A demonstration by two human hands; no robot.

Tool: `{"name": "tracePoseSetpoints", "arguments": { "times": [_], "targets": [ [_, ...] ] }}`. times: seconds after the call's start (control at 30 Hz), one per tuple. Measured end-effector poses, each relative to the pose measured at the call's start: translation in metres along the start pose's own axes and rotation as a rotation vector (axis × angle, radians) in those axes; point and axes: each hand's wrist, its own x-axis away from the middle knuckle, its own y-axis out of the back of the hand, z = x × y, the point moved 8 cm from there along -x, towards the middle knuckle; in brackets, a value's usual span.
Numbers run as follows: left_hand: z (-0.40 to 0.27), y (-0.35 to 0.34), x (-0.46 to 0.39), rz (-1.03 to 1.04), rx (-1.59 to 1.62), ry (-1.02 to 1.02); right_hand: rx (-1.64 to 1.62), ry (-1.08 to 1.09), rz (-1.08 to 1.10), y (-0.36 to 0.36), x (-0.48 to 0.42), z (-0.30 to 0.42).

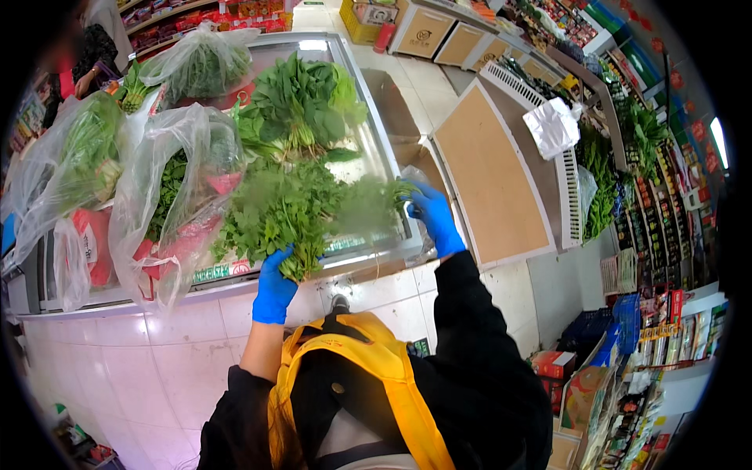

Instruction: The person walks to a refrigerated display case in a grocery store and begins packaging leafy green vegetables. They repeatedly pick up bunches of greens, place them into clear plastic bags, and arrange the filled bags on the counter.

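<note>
My left hand, in a blue glove, is closed around the stems of a bunch of feathery leafy greens at the front edge of a glass-topped display case. My right hand, also gloved in blue, grips a smaller bunch of greens by its stem end over the case's right corner. That bunch's leaves are blurred and point left. More feathery greens lie between the hands. Behind them rests a pile of broad-leaved greens with its stems towards me.
Clear plastic bags of vegetables cover the left of the case. A cardboard box stands against its right side. Further right is a tan-panelled stand with a white stack of bags. A person stands at the far left.
</note>
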Motion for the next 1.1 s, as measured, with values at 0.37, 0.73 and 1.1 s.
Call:
{"name": "tracePoseSetpoints", "arguments": {
  "times": [0.37,0.73,1.1],
  "targets": [
    [-0.009,0.009,0.004,-0.041,-0.028,-0.054,0.035,-0.181,0.014,0.007,-0.006,-0.044],
    [-0.007,0.003,0.011,-0.119,-0.117,-0.060,0.282,-0.059,0.179,0.011,-0.034,-0.091],
    [-0.008,0.019,0.005,-0.168,-0.100,-0.061,0.072,-0.050,0.018,-0.041,-0.012,-0.003]
  ]
}}
